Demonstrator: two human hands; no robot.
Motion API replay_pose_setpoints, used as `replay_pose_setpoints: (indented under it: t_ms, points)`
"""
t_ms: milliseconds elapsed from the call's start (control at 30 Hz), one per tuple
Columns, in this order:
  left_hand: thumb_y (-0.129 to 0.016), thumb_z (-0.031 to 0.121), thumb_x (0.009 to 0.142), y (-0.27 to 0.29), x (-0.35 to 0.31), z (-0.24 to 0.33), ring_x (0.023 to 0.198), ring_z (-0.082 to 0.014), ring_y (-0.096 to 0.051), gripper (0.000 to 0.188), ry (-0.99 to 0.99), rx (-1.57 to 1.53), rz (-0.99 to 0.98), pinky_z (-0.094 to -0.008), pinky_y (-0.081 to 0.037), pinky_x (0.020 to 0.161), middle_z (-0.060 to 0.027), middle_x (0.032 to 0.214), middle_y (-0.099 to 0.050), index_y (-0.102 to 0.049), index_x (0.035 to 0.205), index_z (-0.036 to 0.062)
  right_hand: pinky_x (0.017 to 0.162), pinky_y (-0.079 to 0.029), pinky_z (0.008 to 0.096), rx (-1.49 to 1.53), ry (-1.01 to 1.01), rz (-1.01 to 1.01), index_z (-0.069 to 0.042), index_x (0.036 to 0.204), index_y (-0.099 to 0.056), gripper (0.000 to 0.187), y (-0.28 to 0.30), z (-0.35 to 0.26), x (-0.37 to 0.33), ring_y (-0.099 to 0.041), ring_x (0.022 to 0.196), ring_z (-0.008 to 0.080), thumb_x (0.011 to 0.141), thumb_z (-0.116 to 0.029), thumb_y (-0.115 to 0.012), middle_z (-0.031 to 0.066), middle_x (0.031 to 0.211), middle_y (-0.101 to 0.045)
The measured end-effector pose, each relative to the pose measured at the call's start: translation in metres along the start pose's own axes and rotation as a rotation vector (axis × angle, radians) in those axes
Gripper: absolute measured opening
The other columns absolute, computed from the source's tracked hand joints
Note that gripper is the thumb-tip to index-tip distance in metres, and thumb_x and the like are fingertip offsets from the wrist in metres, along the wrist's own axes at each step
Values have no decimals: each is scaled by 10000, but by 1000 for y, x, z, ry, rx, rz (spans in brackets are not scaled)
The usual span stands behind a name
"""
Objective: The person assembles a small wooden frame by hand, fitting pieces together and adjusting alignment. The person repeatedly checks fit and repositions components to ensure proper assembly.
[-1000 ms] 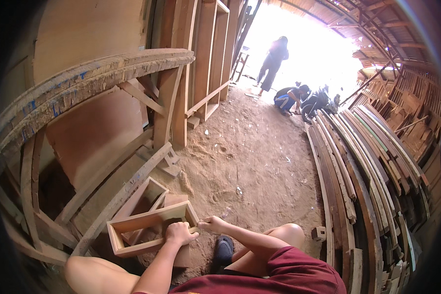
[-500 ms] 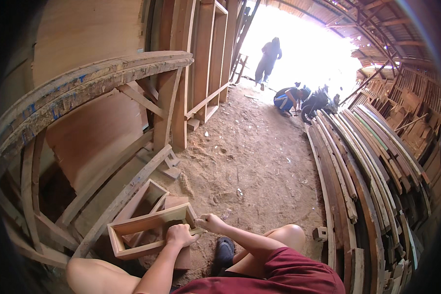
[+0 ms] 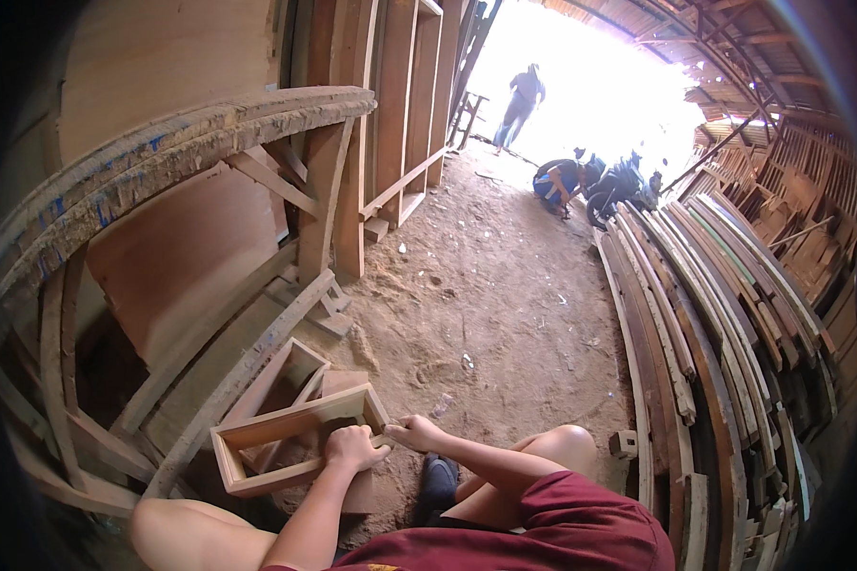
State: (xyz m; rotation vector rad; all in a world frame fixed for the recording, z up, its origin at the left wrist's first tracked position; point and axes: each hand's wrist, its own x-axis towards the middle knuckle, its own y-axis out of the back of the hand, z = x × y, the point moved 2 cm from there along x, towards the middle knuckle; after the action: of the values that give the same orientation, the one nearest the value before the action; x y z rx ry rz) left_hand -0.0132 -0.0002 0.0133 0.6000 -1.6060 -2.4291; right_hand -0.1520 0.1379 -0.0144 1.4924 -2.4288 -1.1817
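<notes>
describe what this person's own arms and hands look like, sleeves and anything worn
The left hand and right hand are bare, without gloves; no watch is visible. A short, loose, dark red sleeve covers the upper right arm.

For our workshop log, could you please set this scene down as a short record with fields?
Left hand: closed over the near side of a rectangular wooden frame, toward its right end
Right hand: fingers curled at the frame's right end; grip detail unclear
Beyond the frame: second wooden frame
Right side: stacked planks
Far end: standing person; crouched person beside motorcycle
</notes>
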Motion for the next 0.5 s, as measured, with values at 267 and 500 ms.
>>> replay_pose_setpoints:
  t_ms: [267,500]
  points:
    - [-676,678,747,0,2,1,973,-338,-726,666,-13,-35,-10,-457,-569,866,-188,988,-742,-730,999,63,734,-530,390,22,27,-37,-58,1025,-752,472,-1,14,13,-644,730,215,978,-508,-621,153,795,-701]
    - [-671,639,755,-1,1,2,966,-308,-732,612,-5,-5,10,-435,-577,855,-154,1000,-748,-735,1011,87,773,-527,368,-41,119,2,-66,1104,-734,462,8,-6,11,-630,788,168,1001,-493,-592,112,862,-707]
